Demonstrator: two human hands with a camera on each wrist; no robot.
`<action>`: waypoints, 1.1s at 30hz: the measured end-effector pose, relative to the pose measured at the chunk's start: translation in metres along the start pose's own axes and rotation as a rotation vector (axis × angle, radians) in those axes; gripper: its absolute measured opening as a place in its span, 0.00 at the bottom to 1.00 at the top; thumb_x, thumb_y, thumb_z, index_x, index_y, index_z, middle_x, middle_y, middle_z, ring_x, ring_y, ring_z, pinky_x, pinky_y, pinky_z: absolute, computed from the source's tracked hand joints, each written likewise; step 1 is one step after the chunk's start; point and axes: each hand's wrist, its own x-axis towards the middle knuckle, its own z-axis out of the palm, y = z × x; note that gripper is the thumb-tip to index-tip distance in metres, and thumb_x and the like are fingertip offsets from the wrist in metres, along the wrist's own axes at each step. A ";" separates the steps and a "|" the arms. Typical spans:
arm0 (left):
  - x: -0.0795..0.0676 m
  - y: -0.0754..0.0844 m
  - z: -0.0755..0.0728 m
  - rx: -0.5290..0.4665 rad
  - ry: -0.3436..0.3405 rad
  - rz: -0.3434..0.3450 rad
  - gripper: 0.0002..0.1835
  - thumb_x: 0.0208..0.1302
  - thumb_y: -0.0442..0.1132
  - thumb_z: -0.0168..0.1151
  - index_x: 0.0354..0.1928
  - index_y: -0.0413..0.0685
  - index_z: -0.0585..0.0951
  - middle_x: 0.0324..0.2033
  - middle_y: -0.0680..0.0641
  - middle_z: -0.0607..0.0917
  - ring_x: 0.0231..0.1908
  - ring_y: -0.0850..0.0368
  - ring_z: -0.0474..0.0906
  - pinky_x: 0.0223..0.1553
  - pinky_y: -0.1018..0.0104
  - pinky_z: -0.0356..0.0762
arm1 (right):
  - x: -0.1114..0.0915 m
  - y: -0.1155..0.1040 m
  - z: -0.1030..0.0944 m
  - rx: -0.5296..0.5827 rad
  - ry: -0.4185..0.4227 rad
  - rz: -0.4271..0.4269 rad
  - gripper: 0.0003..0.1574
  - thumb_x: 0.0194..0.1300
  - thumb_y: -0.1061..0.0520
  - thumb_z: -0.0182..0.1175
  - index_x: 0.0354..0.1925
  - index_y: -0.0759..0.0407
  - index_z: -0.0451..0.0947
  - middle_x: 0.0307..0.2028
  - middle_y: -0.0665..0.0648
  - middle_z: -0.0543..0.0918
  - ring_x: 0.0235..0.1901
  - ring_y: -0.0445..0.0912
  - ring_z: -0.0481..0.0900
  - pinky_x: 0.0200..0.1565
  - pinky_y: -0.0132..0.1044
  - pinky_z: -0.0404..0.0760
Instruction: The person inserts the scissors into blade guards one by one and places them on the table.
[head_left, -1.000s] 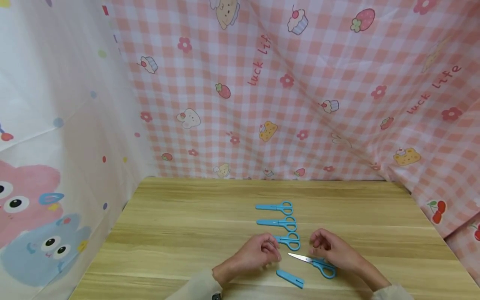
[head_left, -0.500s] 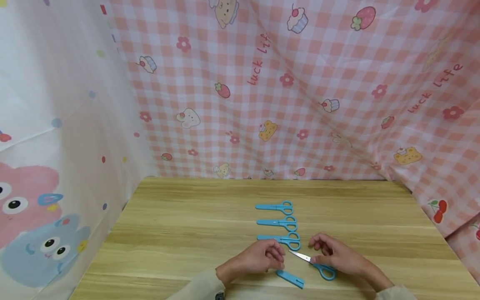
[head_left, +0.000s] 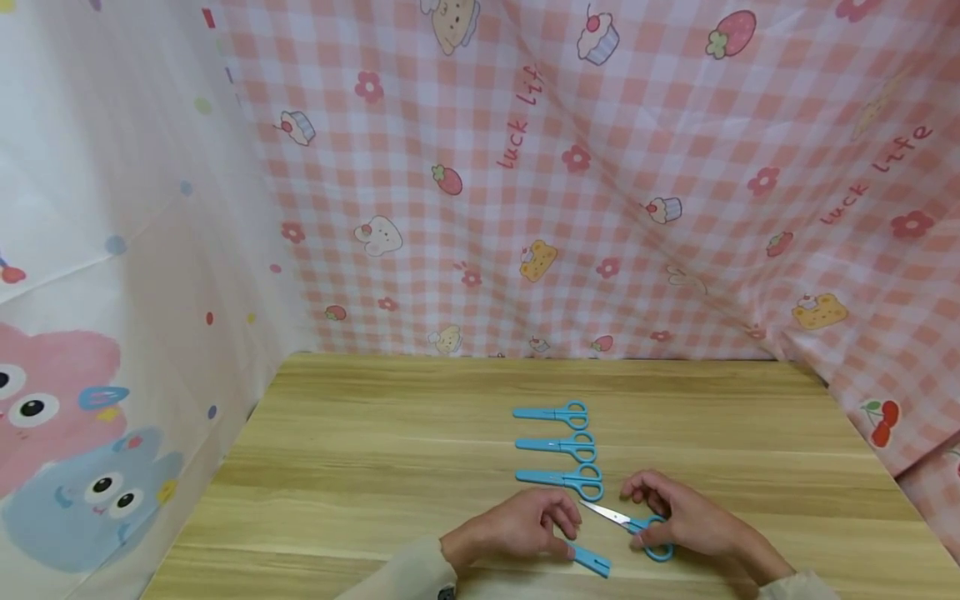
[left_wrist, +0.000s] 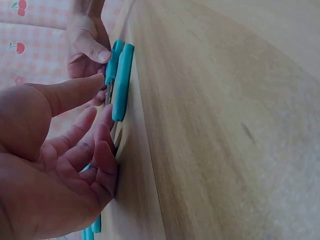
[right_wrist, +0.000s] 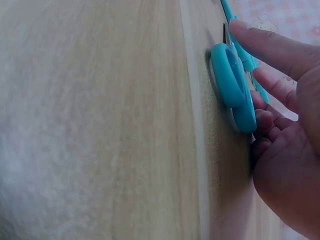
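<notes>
Uncovered scissors with blue handles and a silver blade lie on the table near my right hand. In the head view the right thumb lies over part of their handles; the right wrist view shows the handles beside spread thumb and fingers. A blue blade cover lies just in front, at the thumb tip of my left hand. In the left wrist view, that thumb and its loosely bent fingers stand apart near the cover. Contact of either hand cannot be made out surely.
Three blue scissors in covers lie in a column behind the hands: a far pair, a middle pair and a near pair, handles to the right. The wooden table meets a pink checked cloth at its back.
My left hand has shifted right and nearer, from beside the near covered scissors to the loose cover's end. My right hand has lowered slightly over the uncovered scissors' handles.
</notes>
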 end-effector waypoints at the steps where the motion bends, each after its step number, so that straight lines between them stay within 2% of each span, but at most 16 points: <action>1: 0.000 0.000 0.000 -0.002 -0.006 -0.003 0.14 0.56 0.30 0.72 0.42 0.50 0.80 0.32 0.57 0.84 0.27 0.65 0.72 0.30 0.74 0.68 | 0.000 0.000 0.000 0.001 -0.005 -0.002 0.32 0.55 0.54 0.75 0.53 0.60 0.71 0.42 0.60 0.73 0.34 0.42 0.67 0.33 0.34 0.67; 10: -0.001 0.000 -0.002 0.032 -0.030 0.015 0.17 0.55 0.28 0.72 0.44 0.48 0.80 0.31 0.56 0.84 0.26 0.66 0.71 0.30 0.75 0.67 | 0.000 0.004 -0.002 -0.013 -0.037 -0.030 0.32 0.55 0.54 0.74 0.54 0.59 0.71 0.43 0.60 0.72 0.38 0.43 0.68 0.37 0.34 0.68; 15: -0.001 -0.001 0.000 0.046 -0.019 0.017 0.17 0.54 0.27 0.72 0.44 0.48 0.80 0.30 0.56 0.84 0.25 0.66 0.71 0.29 0.75 0.67 | 0.001 0.005 -0.003 -0.016 -0.044 0.019 0.32 0.55 0.52 0.74 0.54 0.57 0.72 0.44 0.59 0.73 0.41 0.43 0.69 0.41 0.32 0.69; 19: -0.001 -0.001 0.000 0.077 -0.012 0.045 0.17 0.55 0.26 0.72 0.44 0.47 0.79 0.29 0.56 0.83 0.24 0.67 0.71 0.28 0.76 0.68 | 0.000 0.004 -0.004 -0.019 -0.039 0.025 0.31 0.55 0.52 0.74 0.53 0.57 0.73 0.43 0.59 0.72 0.40 0.44 0.69 0.40 0.33 0.69; 26: -0.001 0.000 0.000 0.123 -0.015 0.063 0.16 0.55 0.26 0.71 0.44 0.46 0.80 0.29 0.56 0.83 0.24 0.69 0.71 0.29 0.76 0.70 | -0.001 0.000 -0.003 -0.032 -0.014 -0.008 0.30 0.55 0.52 0.74 0.51 0.59 0.73 0.41 0.59 0.73 0.39 0.44 0.69 0.38 0.35 0.69; 33: 0.000 0.000 -0.002 0.098 -0.034 0.038 0.16 0.55 0.26 0.71 0.43 0.46 0.80 0.27 0.57 0.82 0.24 0.67 0.71 0.28 0.76 0.69 | 0.000 0.002 -0.002 -0.050 0.011 -0.077 0.29 0.54 0.53 0.75 0.50 0.60 0.73 0.38 0.58 0.73 0.37 0.45 0.70 0.37 0.37 0.70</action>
